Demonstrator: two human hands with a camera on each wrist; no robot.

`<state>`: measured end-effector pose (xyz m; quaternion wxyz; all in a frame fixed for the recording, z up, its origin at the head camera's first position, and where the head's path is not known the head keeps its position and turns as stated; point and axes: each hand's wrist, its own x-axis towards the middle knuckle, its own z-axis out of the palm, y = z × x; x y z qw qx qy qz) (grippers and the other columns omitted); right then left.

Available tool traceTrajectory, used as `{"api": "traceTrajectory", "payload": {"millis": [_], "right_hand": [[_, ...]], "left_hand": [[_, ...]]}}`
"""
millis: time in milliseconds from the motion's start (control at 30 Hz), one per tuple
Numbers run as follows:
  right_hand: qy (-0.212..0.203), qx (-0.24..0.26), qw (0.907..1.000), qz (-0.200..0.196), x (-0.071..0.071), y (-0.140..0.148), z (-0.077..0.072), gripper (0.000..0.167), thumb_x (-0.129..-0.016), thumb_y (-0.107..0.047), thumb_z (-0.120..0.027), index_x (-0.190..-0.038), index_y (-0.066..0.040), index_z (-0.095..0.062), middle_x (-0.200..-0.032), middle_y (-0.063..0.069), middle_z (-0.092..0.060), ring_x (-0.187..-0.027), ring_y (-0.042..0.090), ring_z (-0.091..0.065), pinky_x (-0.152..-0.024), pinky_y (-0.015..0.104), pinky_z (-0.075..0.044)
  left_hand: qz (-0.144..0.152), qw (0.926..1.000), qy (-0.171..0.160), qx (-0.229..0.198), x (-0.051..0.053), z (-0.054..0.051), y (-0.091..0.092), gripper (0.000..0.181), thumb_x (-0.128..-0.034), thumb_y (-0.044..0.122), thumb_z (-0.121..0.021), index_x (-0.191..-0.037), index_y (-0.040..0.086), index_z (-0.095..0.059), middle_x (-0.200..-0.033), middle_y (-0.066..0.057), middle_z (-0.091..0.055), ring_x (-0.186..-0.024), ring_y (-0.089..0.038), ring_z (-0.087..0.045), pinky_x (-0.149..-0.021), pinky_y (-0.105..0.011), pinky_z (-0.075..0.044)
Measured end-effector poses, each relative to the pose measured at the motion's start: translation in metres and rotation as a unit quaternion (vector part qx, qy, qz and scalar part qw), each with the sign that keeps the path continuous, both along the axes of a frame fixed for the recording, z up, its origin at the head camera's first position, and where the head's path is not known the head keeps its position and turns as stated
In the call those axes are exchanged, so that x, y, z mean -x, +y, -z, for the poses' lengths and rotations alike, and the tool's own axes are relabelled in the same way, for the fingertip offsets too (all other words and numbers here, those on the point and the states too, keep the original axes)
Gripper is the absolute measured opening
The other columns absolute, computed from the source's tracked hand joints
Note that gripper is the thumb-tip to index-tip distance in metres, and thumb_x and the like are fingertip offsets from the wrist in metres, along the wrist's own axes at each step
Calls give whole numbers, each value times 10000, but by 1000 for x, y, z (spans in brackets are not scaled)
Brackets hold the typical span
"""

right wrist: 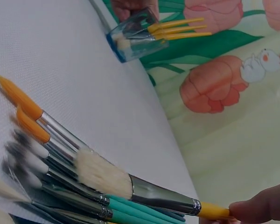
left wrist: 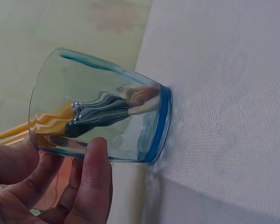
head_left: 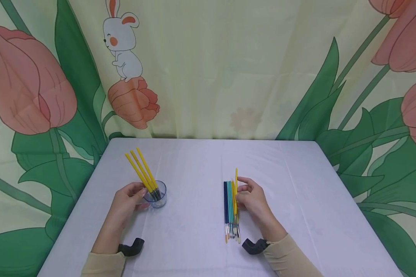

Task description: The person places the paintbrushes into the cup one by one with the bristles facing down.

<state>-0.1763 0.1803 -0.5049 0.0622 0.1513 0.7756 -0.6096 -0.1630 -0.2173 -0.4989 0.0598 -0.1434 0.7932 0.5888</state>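
Note:
A clear bluish glass point(head_left: 158, 200) stands at the left of the table, three yellow brushes point(head_left: 141, 169) leaning in it with bristles down. My left hand point(head_left: 127, 202) grips the glass by its side; in the left wrist view, thumb and fingers point(left wrist: 91, 182) hold the glass point(left wrist: 116, 121) near its rim. A row of dark blue, teal and yellow brushes point(head_left: 230, 204) lies right of centre. My right hand point(head_left: 254, 202) pinches a yellow brush point(head_left: 236, 181) by its handle at the row's right side. In the right wrist view its flat pale bristles point(right wrist: 102, 175) are over the other brushes point(right wrist: 79, 186).
A white cloth covers the table point(head_left: 190, 231). Behind it hangs a curtain point(head_left: 211, 69) printed with tulips and a rabbit. Black curved pieces point(head_left: 133, 247) sit at both wrists, by the beige sleeves point(head_left: 104, 265).

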Motion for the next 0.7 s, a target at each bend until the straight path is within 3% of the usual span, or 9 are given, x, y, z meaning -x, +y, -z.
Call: {"api": "traceTrajectory", "payload": {"millis": [333,700], "right_hand": [[719,361,9967,-77,1,-14,-6,662,-902,73,-684,-1498,-199,-590,-1115,140,-610,-699,200,-652,-677,276,-654],[1337,1073,9851,-125,6,-34,-20,642,-931,111,-684,-1507,-148,-574,-1107,101,-577,-704,122,-639,-674,221,-641]], "left_hand": [[-39,10000,-66,4,0,-2,2,377,-1098,171,-628,-1454,47,-611,-1422,-226,-605,-1274,-351,-648,-836,-297,-691],[-15,10000,-37,36,1,-3,2,392,-1099,196,-635,-1457,40,-609,-1418,-230,-606,-1251,-325,-654,-832,-300,-692]]}}
